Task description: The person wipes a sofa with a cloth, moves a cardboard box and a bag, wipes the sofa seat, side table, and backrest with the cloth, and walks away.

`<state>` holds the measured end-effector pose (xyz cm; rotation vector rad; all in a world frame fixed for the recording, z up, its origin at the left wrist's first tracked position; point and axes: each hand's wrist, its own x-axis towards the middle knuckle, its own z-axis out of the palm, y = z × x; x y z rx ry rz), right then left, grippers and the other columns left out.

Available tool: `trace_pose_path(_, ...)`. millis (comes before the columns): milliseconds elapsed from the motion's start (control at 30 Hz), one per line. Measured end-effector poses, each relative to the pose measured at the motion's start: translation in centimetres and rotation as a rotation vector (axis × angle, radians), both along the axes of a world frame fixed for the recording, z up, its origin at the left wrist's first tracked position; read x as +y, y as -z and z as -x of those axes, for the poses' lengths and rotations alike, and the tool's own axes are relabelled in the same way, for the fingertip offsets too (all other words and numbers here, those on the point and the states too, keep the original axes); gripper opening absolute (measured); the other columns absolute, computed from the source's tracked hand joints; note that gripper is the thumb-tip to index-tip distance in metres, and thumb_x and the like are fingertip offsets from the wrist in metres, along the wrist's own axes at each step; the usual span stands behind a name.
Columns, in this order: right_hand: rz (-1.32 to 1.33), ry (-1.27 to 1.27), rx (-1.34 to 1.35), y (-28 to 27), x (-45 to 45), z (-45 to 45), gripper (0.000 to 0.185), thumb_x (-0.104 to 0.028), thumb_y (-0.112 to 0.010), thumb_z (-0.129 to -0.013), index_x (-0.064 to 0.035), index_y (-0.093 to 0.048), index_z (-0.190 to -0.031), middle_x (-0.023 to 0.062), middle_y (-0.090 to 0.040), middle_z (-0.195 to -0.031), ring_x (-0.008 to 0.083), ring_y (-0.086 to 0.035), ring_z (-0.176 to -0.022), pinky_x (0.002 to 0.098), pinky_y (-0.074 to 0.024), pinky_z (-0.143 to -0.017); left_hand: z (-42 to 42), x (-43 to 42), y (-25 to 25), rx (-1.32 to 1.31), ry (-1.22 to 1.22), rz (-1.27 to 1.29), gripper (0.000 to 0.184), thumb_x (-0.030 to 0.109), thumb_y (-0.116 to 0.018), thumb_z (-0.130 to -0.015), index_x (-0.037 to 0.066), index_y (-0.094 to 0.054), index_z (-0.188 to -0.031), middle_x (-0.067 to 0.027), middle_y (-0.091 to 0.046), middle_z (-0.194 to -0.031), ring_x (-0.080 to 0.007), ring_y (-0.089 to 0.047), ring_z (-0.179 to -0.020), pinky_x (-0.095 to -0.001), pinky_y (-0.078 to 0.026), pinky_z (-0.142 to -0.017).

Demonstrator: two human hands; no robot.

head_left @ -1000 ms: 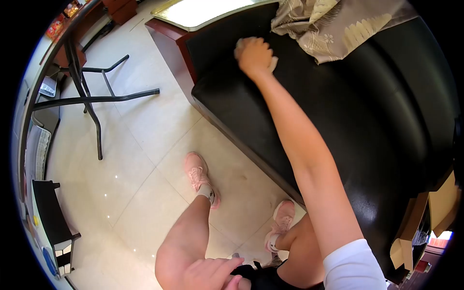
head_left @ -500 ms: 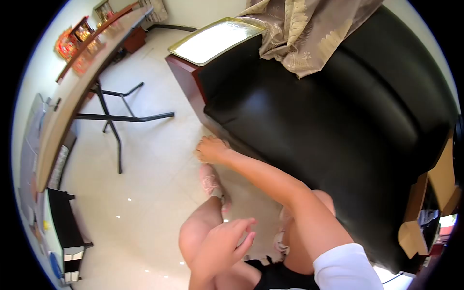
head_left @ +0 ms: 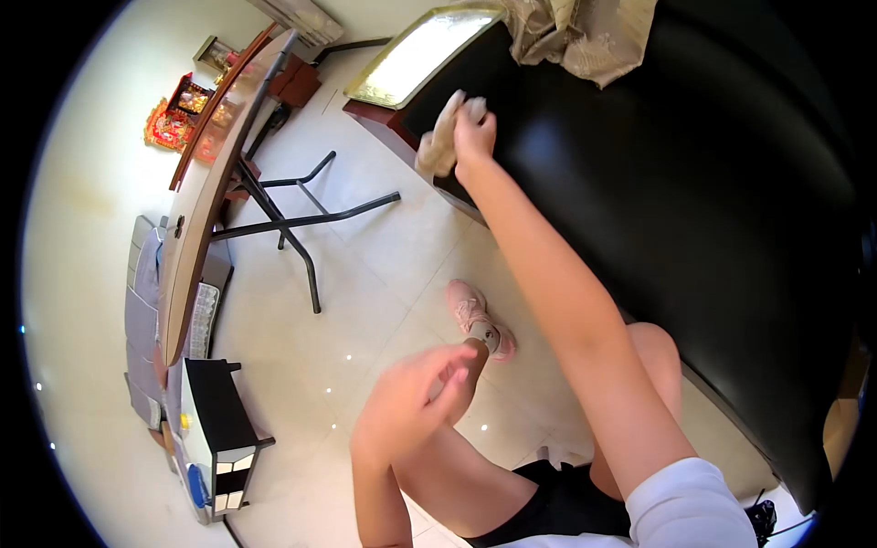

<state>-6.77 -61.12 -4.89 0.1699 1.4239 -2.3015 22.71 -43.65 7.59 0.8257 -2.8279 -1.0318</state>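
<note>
Cloth (head_left: 440, 149) moved toward black sofa (head_left: 639, 210), tiled floor (head_left: 306, 384)

The right hand (head_left: 473, 139), a cloth (head_left: 437, 151) in its grip, is at the armrest (head_left: 373, 113) end of the sofa (head_left: 639, 210), whose seat spreads to its right. Ahead of that hand, a tray (head_left: 422, 55) lies on the armrest; fabric (head_left: 589, 41) drapes over the sofa ahead and rightward. A folding table (head_left: 203, 215) stands left of the right hand, a low stand (head_left: 219, 406) left of the left hand (head_left: 411, 397). Between the hands, a shoe (head_left: 468, 306) is on the floor (head_left: 361, 301).
</note>
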Motion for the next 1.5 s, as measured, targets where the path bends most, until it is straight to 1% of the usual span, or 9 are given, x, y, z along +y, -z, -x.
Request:
trace_pose_path(133,0.312,0.274,0.036,-3.1,-1.2,2.4,0.066,-0.041,-0.068,-0.085,0.0002,-0.044,-0.131,0.023,-0.052,-0.123,0.0367,-0.055,-0.111,0.0417,-0.045,-0.094,6.1,-3.7,0.8,-0.127,0.029,0.048,0.027,0.003,-0.056,-0.088,0.005,-0.061,-0.115,-0.0077,-0.066,-0.09,-0.0173,-0.061,-0.082,-0.0316,-0.048,-0.076)
trace_pose_path(367,-0.237,0.343,0.658,1.9,-8.8,-1.5,0.055,-0.024,-0.065,-0.086,-0.0079,-0.04,-0.132,0.023,-0.042,-0.123,0.0415,-0.045,-0.111,0.049,-0.039,-0.092,8.2,-7.4,3.5,-0.22,-0.041,-0.095,0.036,-0.002,-0.055,-0.086,0.001,-0.057,-0.122,-0.0105,-0.065,-0.102,-0.0201,-0.06,-0.085,-0.0319,-0.048,-0.083)
trace_pose_path(667,-0.197,0.04,0.194,1.9,-6.3,-2.0,0.063,-0.009,-0.065,-0.085,-0.0027,-0.028,-0.135,0.0271,-0.036,-0.125,0.0441,-0.045,-0.114,0.0492,-0.0462,-0.09,13.4,-6.3,4.5,-0.343,0.081,-0.116,0.033,-0.004,-0.055,-0.083,-0.002,-0.059,-0.116,-0.0121,-0.066,-0.098,-0.0237,-0.063,-0.088,-0.0318,-0.049,-0.082)
trace_pose_path(933,-0.263,0.004,0.472,1.8,-6.4,-1.4,0.061,-0.018,-0.065,-0.086,-0.009,-0.031,-0.135,0.0231,-0.037,-0.127,0.0415,-0.044,-0.117,0.0476,-0.046,-0.093,12.8,-4.3,3.4,-0.137,-0.059,-0.08,0.027,-0.003,-0.054,-0.083,-0.007,-0.061,-0.109,-0.0139,-0.068,-0.088,-0.0202,-0.064,-0.079,-0.0302,-0.05,-0.078)
trace_pose_path(1067,-0.204,-0.117,-0.143,0.5,-6.4,7.1,0.048,-0.013,-0.059,-0.09,-0.0065,-0.033,-0.131,0.0285,-0.035,-0.129,0.0449,-0.044,-0.114,0.0504,-0.0444,-0.096,10.6,-4.1,3.7,-0.133,-0.068,-0.124,0.029,-0.005,-0.057,-0.08,0.0,-0.064,-0.108,-0.0121,-0.066,-0.083,-0.0218,-0.064,-0.076,-0.0309,-0.05,-0.072)
trace_pose_path(1133,-0.343,-0.02,-0.065,1.5,-8.2,8.1,0.048,-0.011,-0.058,-0.09,-0.0068,-0.033,-0.131,0.0285,-0.034,-0.129,0.0453,-0.044,-0.111,0.0502,-0.0447,-0.094,10.0,-3.4,3.4,-0.221,-0.03,-0.094,0.03,-0.007,-0.053,-0.079,0.0,-0.065,-0.106,-0.0125,-0.068,-0.085,-0.0214,-0.065,-0.078,-0.0296,-0.051,-0.073)
trace_pose_path(1200,-0.346,0.282,0.445,3.8,-8.3,9.7,0.049,-0.011,-0.059,-0.089,-0.0061,-0.033,-0.131,0.0284,-0.034,-0.13,0.0465,-0.043,-0.113,0.0499,-0.0441,-0.095,9.0,-3.6,3.5,-0.177,-0.002,-0.059,0.033,-0.004,-0.057,-0.079,0.002,-0.063,-0.111,-0.0112,-0.067,-0.087,-0.025,-0.065,-0.077,-0.0315,-0.05,-0.072)
trace_pose_path(1267,-0.293,0.176,0.282,2.4,-8.4,10.1,0.054,-0.009,-0.06,-0.087,-0.0053,-0.033,-0.134,0.0296,-0.033,-0.133,0.0469,-0.04,-0.119,0.0494,-0.0427,-0.097,8.8,-3.6,2.7,-0.206,-0.001,-0.024,0.03,0.01,-0.06,-0.083,0.005,-0.063,-0.112,-0.0161,-0.065,-0.094,-0.0337,-0.061,-0.086,-0.04,-0.048,-0.077)
trace_pose_path(1500,-0.192,0.103,0.531,2.3,-8.1,2.2,0.077,-0.003,-0.054,-0.087,-0.0104,-0.014,-0.151,0.0336,-0.019,-0.146,0.0496,-0.027,-0.132,0.0538,-0.0224,-0.11,10.6,-2.5,-0.8,-0.045,0.211,0.02,0.038,0.005,-0.065,-0.074,0.006,-0.063,-0.112,-0.012,-0.062,-0.087,-0.0329,-0.058,-0.074,-0.0398,-0.046,-0.067)
